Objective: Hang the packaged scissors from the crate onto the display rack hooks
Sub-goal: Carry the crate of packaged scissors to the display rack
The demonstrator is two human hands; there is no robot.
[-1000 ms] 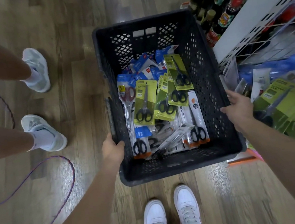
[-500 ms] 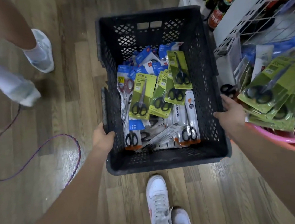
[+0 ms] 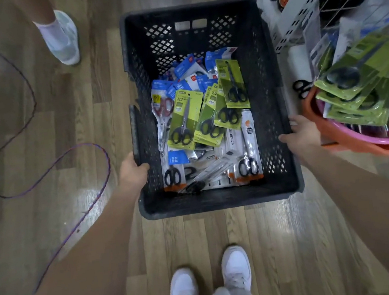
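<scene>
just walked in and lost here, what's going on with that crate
A person holds a black plastic crate by its two sides, left hand on the left rim and right hand on the right rim, above a wooden floor. The crate is full of packaged scissors, green, blue and white cards, none taken out yet. To the right, a pink basin holds more green scissor packs beside a white wire rack.
</scene>
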